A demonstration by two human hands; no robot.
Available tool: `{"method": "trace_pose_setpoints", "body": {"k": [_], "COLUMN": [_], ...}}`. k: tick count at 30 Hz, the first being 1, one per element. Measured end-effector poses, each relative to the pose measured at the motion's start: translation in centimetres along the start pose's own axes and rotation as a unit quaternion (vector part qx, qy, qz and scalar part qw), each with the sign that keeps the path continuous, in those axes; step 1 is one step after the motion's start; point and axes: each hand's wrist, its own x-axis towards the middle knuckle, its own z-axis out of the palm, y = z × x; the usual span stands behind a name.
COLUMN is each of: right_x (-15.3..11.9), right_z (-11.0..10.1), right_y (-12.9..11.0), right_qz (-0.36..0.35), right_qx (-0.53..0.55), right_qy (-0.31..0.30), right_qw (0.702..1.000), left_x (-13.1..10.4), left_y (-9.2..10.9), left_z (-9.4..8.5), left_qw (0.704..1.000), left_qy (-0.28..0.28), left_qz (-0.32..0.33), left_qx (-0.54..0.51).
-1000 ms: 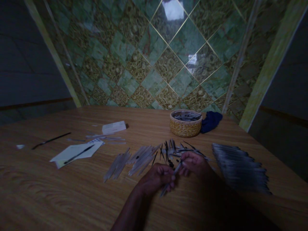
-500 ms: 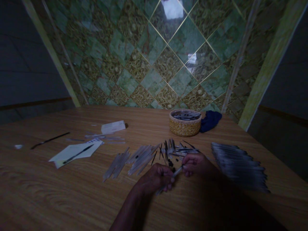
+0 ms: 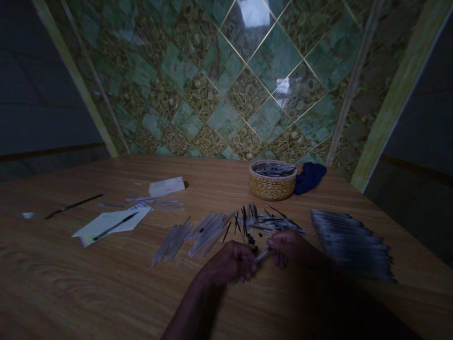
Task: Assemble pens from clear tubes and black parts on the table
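Between my two hands is a pen [image 3: 262,255] with a clear barrel, tilted up to the right. My left hand [image 3: 236,260] is closed around its barrel. The fingers of my right hand [image 3: 287,246] pinch its upper right end; what they cover there is hidden. Just beyond my hands lie small black caps [image 3: 251,239] and a loose pile of dark refills and pen parts [image 3: 271,221]. Clear pen barrels [image 3: 210,232] rest in rows to the left of the pile. On the right, many finished-looking pens [image 3: 350,243] lie side by side.
A woven basket [image 3: 272,187] full of pens stands at the back, with a dark blue cloth [image 3: 310,177] against it. To the left are a white box [image 3: 166,186], paper sheets [image 3: 109,225] with a dark pen on top, and a thin black strip [image 3: 74,206]. A tiled wall backs the table.
My right hand has shifted slightly down and right, its fingers curling more over the pen's end. My left hand stays almost in place.
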Motion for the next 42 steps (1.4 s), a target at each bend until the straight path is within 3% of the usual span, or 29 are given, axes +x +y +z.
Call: {"method": "trace_pose_setpoints", "body": {"k": [4, 9, 16, 24, 31, 37, 42], "right_x": [0.0, 0.0, 0.2, 0.2, 0.3, 0.3, 0.5], "right_z": [-0.7, -0.5, 0.1, -0.2, 0.1, -0.1, 0.2], "right_y": [0.0, 0.0, 0.7, 0.4, 0.8, 0.5, 0.9], "right_qz": [-0.005, -0.019, 0.021, -0.014, 0.027, 0.001, 0.043], "right_qx": [0.022, 0.031, 0.006, 0.038, 0.006, 0.038, 0.015], "right_qy": [0.018, -0.010, 0.006, -0.010, 0.032, 0.010, 0.033], "right_qw": [1.000, 0.999, 1.000, 0.999, 0.999, 0.999, 0.998], "left_x": [0.0, -0.1, 0.0, 0.1, 0.1, -0.1, 0.0], "left_y": [0.1, 0.3, 0.4, 0.4, 0.4, 0.7, 0.5], "left_z": [-0.1, 0.1, 0.4, 0.4, 0.4, 0.4, 0.6], "left_qw": [1.000, 1.000, 1.000, 1.000, 0.999, 0.999, 0.999], "left_qy": [0.010, 0.016, 0.021, 0.021, 0.034, 0.032, 0.040], "left_qz": [-0.011, -0.010, -0.002, 0.001, -0.006, -0.003, 0.005], "left_qx": [0.003, 0.007, 0.003, -0.007, 0.004, 0.004, -0.014]}}
